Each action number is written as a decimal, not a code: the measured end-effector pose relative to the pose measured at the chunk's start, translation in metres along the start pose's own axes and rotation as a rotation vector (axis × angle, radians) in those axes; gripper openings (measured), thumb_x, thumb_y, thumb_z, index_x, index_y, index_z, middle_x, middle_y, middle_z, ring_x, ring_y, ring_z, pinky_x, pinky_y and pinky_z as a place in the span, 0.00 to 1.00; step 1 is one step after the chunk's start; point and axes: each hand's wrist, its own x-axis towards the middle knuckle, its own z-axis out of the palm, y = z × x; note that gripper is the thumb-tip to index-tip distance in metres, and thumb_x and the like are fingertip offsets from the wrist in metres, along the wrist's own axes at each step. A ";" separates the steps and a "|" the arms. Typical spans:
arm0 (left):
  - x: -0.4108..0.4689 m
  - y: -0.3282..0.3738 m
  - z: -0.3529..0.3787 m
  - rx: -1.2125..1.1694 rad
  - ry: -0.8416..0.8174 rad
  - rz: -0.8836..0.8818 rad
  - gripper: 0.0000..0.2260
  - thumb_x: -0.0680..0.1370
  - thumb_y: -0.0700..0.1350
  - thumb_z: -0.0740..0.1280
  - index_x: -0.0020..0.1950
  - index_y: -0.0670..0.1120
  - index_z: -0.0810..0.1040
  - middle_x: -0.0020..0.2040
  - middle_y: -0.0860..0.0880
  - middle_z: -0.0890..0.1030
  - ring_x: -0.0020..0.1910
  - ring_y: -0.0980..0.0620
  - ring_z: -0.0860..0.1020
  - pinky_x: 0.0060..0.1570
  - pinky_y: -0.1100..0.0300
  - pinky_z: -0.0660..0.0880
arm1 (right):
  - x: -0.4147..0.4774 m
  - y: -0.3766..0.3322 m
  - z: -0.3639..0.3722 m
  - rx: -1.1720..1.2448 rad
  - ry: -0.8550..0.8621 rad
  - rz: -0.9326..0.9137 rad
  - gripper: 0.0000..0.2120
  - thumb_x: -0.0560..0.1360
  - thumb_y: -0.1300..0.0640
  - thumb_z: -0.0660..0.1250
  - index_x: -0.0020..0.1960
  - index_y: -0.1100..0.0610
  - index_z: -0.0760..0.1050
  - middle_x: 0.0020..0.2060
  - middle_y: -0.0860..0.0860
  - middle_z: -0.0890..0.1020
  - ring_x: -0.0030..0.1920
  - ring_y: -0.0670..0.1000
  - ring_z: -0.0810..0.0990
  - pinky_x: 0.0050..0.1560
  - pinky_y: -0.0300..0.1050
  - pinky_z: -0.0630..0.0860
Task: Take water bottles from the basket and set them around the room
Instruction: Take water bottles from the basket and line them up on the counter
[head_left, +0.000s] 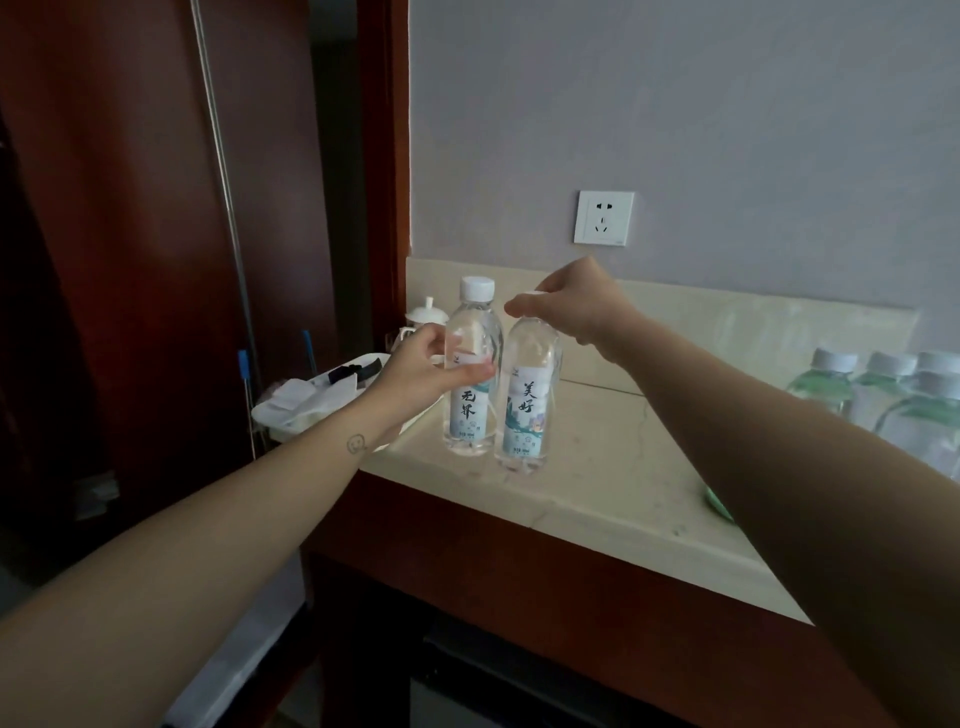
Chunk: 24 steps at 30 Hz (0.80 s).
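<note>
left hand (422, 366) wraps left bottle (470, 415) | right hand (574, 306) pinches cap of right bottle (527, 410) from above

Left hand (415, 366) gripping left bottle (470, 410), right hand (576, 301) pinching right bottle (527, 410)

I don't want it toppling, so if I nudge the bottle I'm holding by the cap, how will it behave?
The right bottle looks full, so probably fairly heavy. Tall and narrow, it would likely tip if pushed near the top. Lying down, it may roll on the smooth counter.
</note>
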 end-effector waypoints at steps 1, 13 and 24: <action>0.005 -0.003 0.000 -0.007 -0.008 -0.002 0.24 0.67 0.49 0.79 0.60 0.47 0.75 0.59 0.52 0.79 0.57 0.58 0.78 0.56 0.58 0.76 | 0.003 0.002 0.002 -0.005 0.006 0.001 0.16 0.67 0.50 0.75 0.38 0.65 0.81 0.31 0.55 0.67 0.22 0.48 0.59 0.16 0.34 0.56; 0.085 -0.038 0.013 -0.004 -0.052 0.016 0.24 0.66 0.49 0.79 0.58 0.47 0.75 0.54 0.56 0.79 0.55 0.62 0.76 0.51 0.62 0.74 | 0.065 0.030 0.020 -0.068 0.050 0.038 0.20 0.68 0.48 0.74 0.42 0.67 0.81 0.28 0.52 0.68 0.24 0.48 0.62 0.26 0.40 0.59; 0.170 -0.066 0.041 -0.022 -0.109 0.018 0.29 0.66 0.47 0.80 0.63 0.47 0.71 0.58 0.48 0.80 0.59 0.50 0.78 0.61 0.48 0.75 | 0.145 0.073 0.023 -0.065 0.069 0.066 0.17 0.68 0.48 0.75 0.40 0.63 0.79 0.26 0.51 0.65 0.24 0.49 0.60 0.27 0.42 0.57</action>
